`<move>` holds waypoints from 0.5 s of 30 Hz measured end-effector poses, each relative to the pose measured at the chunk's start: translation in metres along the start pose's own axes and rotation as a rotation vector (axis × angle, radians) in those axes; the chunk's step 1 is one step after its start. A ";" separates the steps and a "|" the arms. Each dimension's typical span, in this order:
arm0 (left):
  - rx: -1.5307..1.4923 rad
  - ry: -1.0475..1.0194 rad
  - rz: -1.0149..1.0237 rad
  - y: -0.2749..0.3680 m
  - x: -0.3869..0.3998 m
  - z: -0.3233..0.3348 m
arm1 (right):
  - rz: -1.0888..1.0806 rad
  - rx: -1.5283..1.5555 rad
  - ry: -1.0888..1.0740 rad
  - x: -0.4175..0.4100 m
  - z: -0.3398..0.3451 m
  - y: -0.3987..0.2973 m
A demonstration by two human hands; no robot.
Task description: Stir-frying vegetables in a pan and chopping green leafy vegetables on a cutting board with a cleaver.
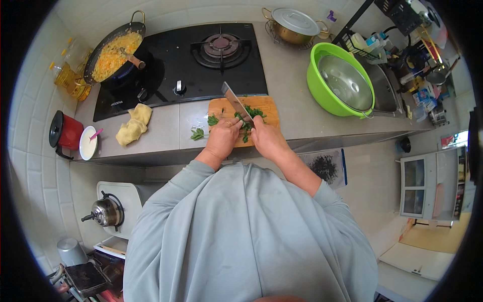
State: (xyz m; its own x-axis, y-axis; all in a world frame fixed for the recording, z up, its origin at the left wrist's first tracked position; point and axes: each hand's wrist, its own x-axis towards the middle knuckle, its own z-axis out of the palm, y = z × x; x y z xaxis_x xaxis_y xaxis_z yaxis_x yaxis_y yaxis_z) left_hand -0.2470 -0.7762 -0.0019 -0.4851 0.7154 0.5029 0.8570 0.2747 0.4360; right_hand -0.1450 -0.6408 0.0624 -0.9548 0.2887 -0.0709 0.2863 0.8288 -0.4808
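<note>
My right hand (268,139) grips the handle of a knife (237,102), whose broad blade points up and left over a wooden cutting board (273,132). Fingers of my left hand (222,136) press on leafy green herbs (241,120) beside the blade. More chopped leaves (256,112) lie to the right of the knife. A herb sprig (197,134) reaches past the board's left edge onto the counter. Behind and to the left, a wok (117,53) of orange and yellow food sits on the black gas hob (169,56), with a wooden-handled utensil (134,60) in it.
A folded yellow cloth (134,124), a white bowl (88,143) with a pink spoon and a red lidded pot (69,134) stand left. At right are a green basin (319,87) holding a metal bowl (345,83), a lidded brass-coloured pot (294,32) and the sink (383,87).
</note>
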 end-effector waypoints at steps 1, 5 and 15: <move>0.000 -0.019 -0.016 0.000 0.000 0.000 | 0.000 -0.001 -0.002 -0.003 0.002 0.000; -0.011 -0.035 -0.047 0.003 0.002 -0.002 | -0.031 -0.033 -0.011 -0.004 0.009 -0.002; 0.001 0.009 0.010 -0.004 -0.002 0.004 | -0.002 0.018 -0.032 0.009 0.002 0.002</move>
State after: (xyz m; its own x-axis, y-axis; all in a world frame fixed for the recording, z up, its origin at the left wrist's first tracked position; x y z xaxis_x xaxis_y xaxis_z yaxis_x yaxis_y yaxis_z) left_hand -0.2487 -0.7763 -0.0075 -0.4783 0.7120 0.5140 0.8618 0.2681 0.4306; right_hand -0.1531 -0.6380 0.0593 -0.9576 0.2712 -0.0973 0.2828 0.8205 -0.4968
